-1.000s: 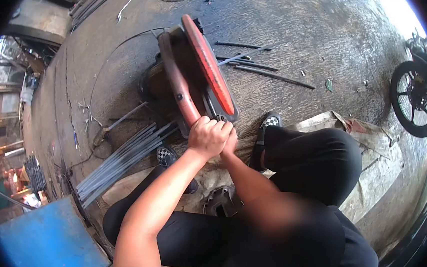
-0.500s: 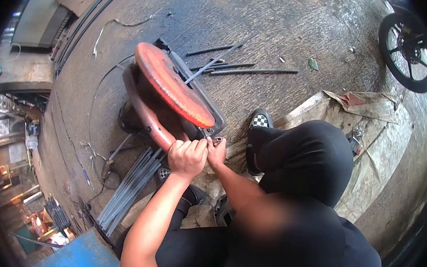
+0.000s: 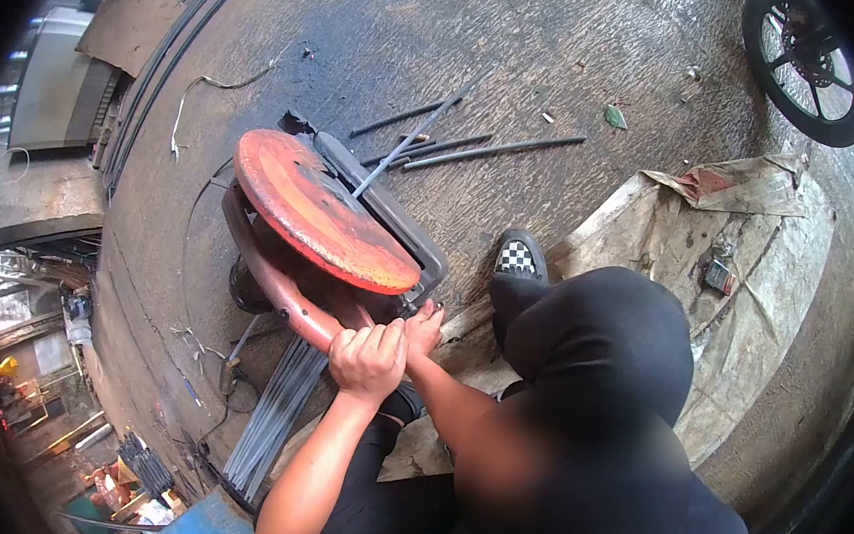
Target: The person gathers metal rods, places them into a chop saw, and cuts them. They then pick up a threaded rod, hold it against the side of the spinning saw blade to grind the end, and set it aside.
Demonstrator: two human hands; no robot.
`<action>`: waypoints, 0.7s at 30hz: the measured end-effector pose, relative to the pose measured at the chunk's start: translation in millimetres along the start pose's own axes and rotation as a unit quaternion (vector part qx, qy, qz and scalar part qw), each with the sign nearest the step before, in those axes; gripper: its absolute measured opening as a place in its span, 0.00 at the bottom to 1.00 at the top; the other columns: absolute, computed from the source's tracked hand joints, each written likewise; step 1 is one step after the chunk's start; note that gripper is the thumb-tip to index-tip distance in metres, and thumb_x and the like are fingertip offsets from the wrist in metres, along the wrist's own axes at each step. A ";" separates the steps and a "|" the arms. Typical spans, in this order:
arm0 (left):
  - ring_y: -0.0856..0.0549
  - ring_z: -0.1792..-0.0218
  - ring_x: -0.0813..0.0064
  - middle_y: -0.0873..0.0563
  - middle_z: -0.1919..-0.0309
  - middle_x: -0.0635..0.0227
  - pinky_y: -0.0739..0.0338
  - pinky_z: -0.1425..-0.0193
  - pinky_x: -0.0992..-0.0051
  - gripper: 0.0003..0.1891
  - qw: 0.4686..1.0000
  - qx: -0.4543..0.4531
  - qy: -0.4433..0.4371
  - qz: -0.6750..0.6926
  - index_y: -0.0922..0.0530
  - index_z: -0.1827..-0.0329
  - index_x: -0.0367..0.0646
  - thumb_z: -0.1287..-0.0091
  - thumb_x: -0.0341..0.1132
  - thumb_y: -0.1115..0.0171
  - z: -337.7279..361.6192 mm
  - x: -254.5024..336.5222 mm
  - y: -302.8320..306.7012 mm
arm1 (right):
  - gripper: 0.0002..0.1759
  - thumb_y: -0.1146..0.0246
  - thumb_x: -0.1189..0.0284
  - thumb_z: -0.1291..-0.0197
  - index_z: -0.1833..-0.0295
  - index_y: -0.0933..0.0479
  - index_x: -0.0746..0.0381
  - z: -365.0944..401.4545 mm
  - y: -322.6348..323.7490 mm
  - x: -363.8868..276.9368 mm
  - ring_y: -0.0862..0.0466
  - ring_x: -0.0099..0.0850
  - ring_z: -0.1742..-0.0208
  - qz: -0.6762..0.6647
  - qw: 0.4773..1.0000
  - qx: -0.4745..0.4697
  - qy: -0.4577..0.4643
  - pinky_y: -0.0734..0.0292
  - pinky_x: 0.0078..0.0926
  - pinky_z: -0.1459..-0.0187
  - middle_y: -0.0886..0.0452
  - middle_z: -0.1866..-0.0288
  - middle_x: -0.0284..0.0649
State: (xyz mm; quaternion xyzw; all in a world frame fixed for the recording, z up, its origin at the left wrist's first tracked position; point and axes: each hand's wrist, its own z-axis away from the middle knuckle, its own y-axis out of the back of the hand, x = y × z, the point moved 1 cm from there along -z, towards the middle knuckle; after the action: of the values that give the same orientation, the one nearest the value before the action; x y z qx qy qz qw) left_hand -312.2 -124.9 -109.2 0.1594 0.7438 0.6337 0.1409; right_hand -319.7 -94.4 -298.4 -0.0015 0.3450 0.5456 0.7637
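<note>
My left hand point(image 3: 367, 360) is closed around the end of the reddish handle arm point(image 3: 288, 306) of a cut-off saw. The saw's worn red-orange disc guard point(image 3: 326, 214) leans over its grey base point(image 3: 419, 241). Just beside the left hand, my right hand point(image 3: 423, 331) is closed at the near end of the base, by a dark metal fitting point(image 3: 406, 309). A small dark end shows at its fingertips; what it grips is mostly hidden. A thin grey rod point(image 3: 412, 135) sticks out from the saw's far side. The blade is not visible under the guard.
Several dark rods point(image 3: 496, 152) lie on the rough floor past the saw. A bundle of grey rods point(image 3: 277, 411) rests near my foot. A dirty sheet point(image 3: 776, 295) spreads at the right, below a black wheel point(image 3: 808, 71). A cable point(image 3: 211, 81) and long bars point(image 3: 168, 56) lie left.
The view has shifted. The saw's handle and guard, with my left hand, sit lower in view, and more of the guard's face shows. Both hands stay closed in the same places on the saw.
</note>
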 end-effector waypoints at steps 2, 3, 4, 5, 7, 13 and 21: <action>0.21 0.79 0.73 0.21 0.81 0.74 0.33 0.70 0.69 0.08 1.000 -0.004 -0.004 -0.002 0.17 0.66 0.48 0.50 0.32 0.33 0.7 -0.4 0.7 | 0.27 0.56 0.50 0.29 0.51 0.29 0.65 -0.3 5.1 -1.8 0.24 0.66 0.53 0.010 1.000 -0.012 -0.019 0.33 0.59 0.51 0.21 0.57 0.65; 0.21 0.79 0.73 0.21 0.81 0.74 0.33 0.70 0.69 0.08 1.000 -0.001 0.000 -0.001 0.17 0.66 0.48 0.50 0.32 0.33 1.5 -1.2 0.3 | 0.27 0.56 0.50 0.29 0.51 0.29 0.65 -0.8 8.1 -3.5 0.24 0.66 0.53 0.012 1.000 -0.012 -0.016 0.33 0.59 0.51 0.21 0.57 0.65; 0.21 0.79 0.74 0.21 0.81 0.75 0.33 0.70 0.69 0.08 1.000 0.002 0.001 0.009 0.17 0.66 0.48 0.50 0.32 0.33 2.9 -1.0 -0.4 | 0.27 0.56 0.49 0.29 0.52 0.28 0.65 -1.9 11.2 -3.6 0.23 0.66 0.52 0.002 1.000 -0.021 0.004 0.32 0.58 0.51 0.21 0.58 0.65; 0.21 0.78 0.74 0.21 0.81 0.75 0.33 0.70 0.69 0.08 1.000 0.007 0.002 0.018 0.17 0.66 0.49 0.49 0.32 0.33 3.4 -1.6 -0.3 | 0.28 0.56 0.49 0.29 0.53 0.27 0.65 -2.4 15.1 -5.0 0.23 0.65 0.52 -0.010 0.999 -0.031 0.025 0.31 0.57 0.51 0.20 0.58 0.64; 0.21 0.78 0.73 0.21 0.81 0.74 0.33 0.69 0.69 0.06 1.000 0.018 -0.007 0.023 0.18 0.66 0.49 0.47 0.33 0.34 3.2 -2.3 0.7 | 0.30 0.54 0.47 0.31 0.55 0.22 0.65 -24.0 27.5 6.4 0.20 0.59 0.52 0.051 0.988 -0.122 0.076 0.28 0.52 0.50 0.19 0.58 0.63; 0.20 0.80 0.70 0.22 0.82 0.71 0.33 0.69 0.67 0.05 0.995 -0.029 -0.058 0.082 0.24 0.74 0.51 0.42 0.38 0.39 -1.3 -12.7 11.3 | 0.16 0.36 0.58 0.45 0.54 0.15 0.52 -82.2 107.0 -231.9 0.15 0.37 0.53 0.741 0.564 -0.176 0.319 0.19 0.37 0.53 0.14 0.56 0.39; 0.23 0.76 0.72 0.27 0.80 0.73 0.32 0.70 0.70 0.07 0.980 -0.063 -0.181 0.050 0.22 0.70 0.46 0.48 0.37 0.36 -10.2 -32.9 17.8 | 0.09 0.36 0.70 0.47 0.62 0.14 0.61 -166.9 126.4 -411.2 0.13 0.39 0.56 0.701 0.667 -0.098 0.232 0.18 0.39 0.56 0.14 0.57 0.45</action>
State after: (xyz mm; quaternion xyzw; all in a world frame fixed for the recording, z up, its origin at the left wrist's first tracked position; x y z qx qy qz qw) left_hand -285.5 -145.1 -89.8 0.2990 0.6553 0.6465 0.2513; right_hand -581.4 -448.8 -161.0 0.0389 0.3548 0.9329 0.0472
